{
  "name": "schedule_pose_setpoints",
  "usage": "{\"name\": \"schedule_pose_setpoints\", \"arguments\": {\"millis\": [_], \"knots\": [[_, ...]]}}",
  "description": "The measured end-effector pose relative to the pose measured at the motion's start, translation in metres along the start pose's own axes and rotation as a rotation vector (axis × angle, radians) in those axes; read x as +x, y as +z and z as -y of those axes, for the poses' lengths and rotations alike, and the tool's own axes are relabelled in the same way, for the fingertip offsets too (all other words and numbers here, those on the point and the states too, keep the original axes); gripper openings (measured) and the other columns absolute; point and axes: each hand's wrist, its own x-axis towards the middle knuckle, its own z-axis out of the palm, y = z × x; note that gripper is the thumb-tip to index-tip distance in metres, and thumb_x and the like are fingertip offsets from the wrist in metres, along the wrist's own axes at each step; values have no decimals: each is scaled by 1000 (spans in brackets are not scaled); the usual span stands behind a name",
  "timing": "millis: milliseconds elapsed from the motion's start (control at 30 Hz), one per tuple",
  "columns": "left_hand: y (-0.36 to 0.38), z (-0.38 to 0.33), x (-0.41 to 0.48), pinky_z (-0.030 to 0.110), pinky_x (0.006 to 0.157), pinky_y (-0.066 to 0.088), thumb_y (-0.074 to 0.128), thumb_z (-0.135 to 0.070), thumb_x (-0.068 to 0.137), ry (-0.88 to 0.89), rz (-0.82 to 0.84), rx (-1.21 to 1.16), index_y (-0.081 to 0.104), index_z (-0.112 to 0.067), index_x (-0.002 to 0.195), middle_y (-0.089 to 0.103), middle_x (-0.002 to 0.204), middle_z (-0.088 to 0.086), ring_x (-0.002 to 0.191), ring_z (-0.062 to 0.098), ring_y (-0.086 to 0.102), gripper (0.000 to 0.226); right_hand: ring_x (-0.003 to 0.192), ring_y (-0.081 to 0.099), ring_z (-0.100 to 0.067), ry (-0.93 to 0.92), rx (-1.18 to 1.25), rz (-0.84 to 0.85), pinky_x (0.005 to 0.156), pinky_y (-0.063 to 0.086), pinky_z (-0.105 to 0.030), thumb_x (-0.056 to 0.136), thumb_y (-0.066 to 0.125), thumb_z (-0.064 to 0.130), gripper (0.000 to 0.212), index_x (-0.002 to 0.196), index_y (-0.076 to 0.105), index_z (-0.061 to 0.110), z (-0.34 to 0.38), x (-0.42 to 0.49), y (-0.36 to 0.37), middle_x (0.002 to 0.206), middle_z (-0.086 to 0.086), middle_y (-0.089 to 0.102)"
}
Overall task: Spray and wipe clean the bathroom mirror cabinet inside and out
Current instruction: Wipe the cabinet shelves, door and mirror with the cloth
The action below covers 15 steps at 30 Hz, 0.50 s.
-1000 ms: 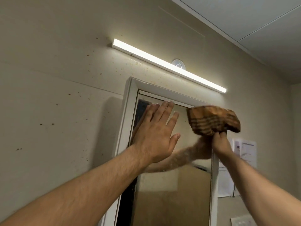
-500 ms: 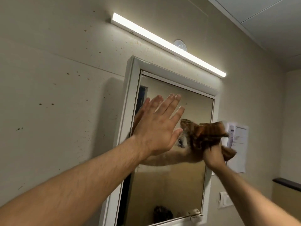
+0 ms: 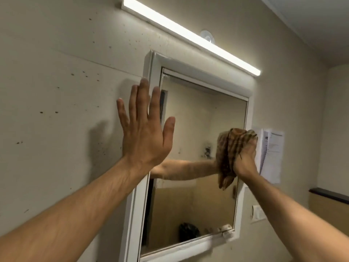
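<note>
The white-framed mirror cabinet hangs on a beige, speckled wall with its mirror door closed. My left hand is flat, fingers straight and pointing up, over the cabinet's left frame edge. My right hand grips a bunched brown checked cloth and holds it against the right side of the mirror, about halfway up. The glass reflects my right forearm and shows smudges near the cloth.
A lit strip light runs above the cabinet. Paper sheets are pinned to the wall right of the mirror, a white switch plate below them. A dark ledge sits at the far right.
The cloth has swept down from the mirror's top right corner to mid-height on its right side. My left hand slid left from the glass to the frame edge. The view tilted downward.
</note>
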Motion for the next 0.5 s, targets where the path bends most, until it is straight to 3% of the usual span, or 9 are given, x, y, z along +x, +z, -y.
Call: {"name": "schedule_pose_setpoints", "arguments": {"millis": [67, 133, 167, 200, 233, 300, 367, 433, 500], "knots": [[-1, 0, -1, 63, 120, 5, 32, -50, 100, -48, -7, -58, 16, -11, 160, 8, 168, 13, 155, 28, 4, 73, 156, 5, -21, 16, -28, 48, 129, 7, -37, 107, 45, 37, 86, 161, -16, 12, -37, -44, 17, 171, -6, -3], [-1, 0, -2, 62, 121, 5, 33, -49, 101, -69, -9, -89, 17, -10, 159, 10, 168, 13, 155, 28, 6, 72, 143, 40, -26, 78, -69, 95, 120, 33, -22, 104, 55, 15, 56, 153, 29, 10, -89, -102, 35, 153, -11, 40], [-1, -2, -3, 62, 121, 5, 33, -49, 101, -65, 0, -92, 17, -10, 159, 10, 168, 12, 155, 28, 6, 71, 115, 64, -22, 140, -102, 117, 96, 52, -18, 101, 60, 12, 37, 138, 50, 11, -111, -132, 41, 124, -3, 62], [-1, 0, -1, 61, 121, 6, 33, -48, 101, -53, 2, -83, 17, -10, 159, 10, 168, 12, 155, 28, 7, 71, 84, 68, -11, 230, -116, 166, 74, 59, -22, 99, 64, 11, 25, 124, 61, 8, -125, -154, 47, 94, 5, 68], [-1, -1, -2, 61, 121, 6, 33, -49, 101, -43, 7, -74, 18, -10, 159, 11, 168, 12, 155, 28, 7, 71, 70, 64, -6, 303, -100, 235, 69, 61, -29, 97, 67, 10, 19, 115, 66, 5, -135, -171, 49, 78, 8, 67], [0, 0, -1, 61, 121, 7, 33, -49, 101, -25, 10, -60, 19, -11, 159, 12, 168, 12, 155, 28, 9, 71, 88, 69, -20, 323, -70, 299, 96, 56, -53, 97, 66, 18, 19, 110, 70, 5, -137, -183, 51, 93, 0, 74], [0, 0, -2, 61, 121, 8, 34, -49, 101, -27, 14, -66, 20, -11, 159, 14, 167, 12, 155, 28, 11, 70, 124, 57, -24, 288, -88, 334, 117, 40, -48, 101, 51, 34, 36, 127, 62, 10, -132, -187, 43, 131, -7, 62], [-1, 0, -2, 61, 121, 9, 35, -47, 101, -44, 19, -81, 21, -11, 158, 15, 167, 11, 154, 27, 12, 69, 122, 56, -21, 319, -152, 420, 113, 44, -42, 106, 45, 33, 33, 129, 57, 13, -129, -195, 31, 131, -7, 58], [-2, 0, -2, 60, 121, 10, 36, -46, 102, -53, 24, -92, 22, -10, 158, 14, 168, 10, 154, 26, 12, 68, 98, 65, -17, 268, -205, 419, 96, 54, -35, 107, 46, 21, 21, 102, 66, 18, -124, -198, 17, 108, -7, 69]]}}
